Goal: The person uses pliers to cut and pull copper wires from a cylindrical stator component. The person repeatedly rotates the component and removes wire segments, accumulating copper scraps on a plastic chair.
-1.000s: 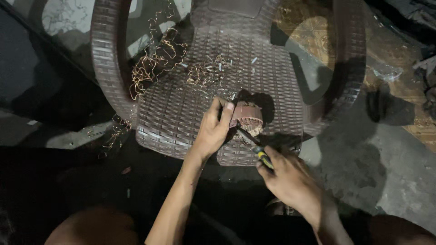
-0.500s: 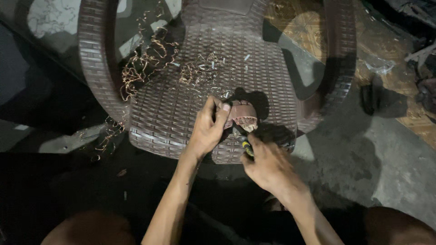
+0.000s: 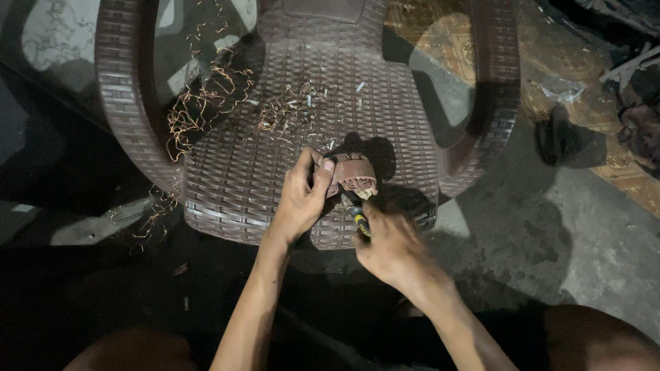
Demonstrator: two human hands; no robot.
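My left hand (image 3: 302,196) grips a small round motor part wound with copper wire (image 3: 353,176) and holds it against the seat of a brown woven plastic chair (image 3: 227,192). My right hand (image 3: 388,247) is closed around a tool with a yellow and black handle (image 3: 359,218), whose tip points up into the underside of the part. Both hands are close together at the seat's front edge. The tool's tip is hidden behind the part.
Loose curls of copper wire (image 3: 199,110) and small scraps (image 3: 295,113) lie on the chair seat and hang off its left arm. More wire (image 3: 155,213) lies on the concrete floor at left. A dark sandal (image 3: 560,141) and clutter sit at right.
The view has shifted slightly, and both hands stay on the part and the tool. My right hand has moved a little closer under the part.
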